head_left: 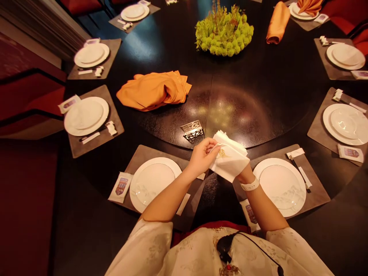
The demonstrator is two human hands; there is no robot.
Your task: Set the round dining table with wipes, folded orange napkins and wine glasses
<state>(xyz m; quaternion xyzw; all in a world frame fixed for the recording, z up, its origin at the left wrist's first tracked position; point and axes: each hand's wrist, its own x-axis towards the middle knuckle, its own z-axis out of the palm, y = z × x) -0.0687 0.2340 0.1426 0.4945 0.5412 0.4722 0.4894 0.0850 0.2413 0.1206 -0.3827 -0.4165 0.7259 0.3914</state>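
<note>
White napkins caught between two hands over the near side of the table

The folded napkins, a loose bundle with gold print on the facing side, are off the tabletop, slightly tilted. The left hand lies along their left edge — thumb and fingers pinching that edge beside the print. The right hand is mostly hidden behind their near right part; it touches the bundle there, but how its fingers are set I cannot tell. A white wristband circles that wrist.

Just beyond the left hand, a patterned metal holder stands on the dark turntable. Below the hands, the near left plate and the near right plate sit to either side. Farther left lies a crumpled orange cloth; at the far side are a green floral centrepiece and — to its right — a rolled orange napkin.
</note>
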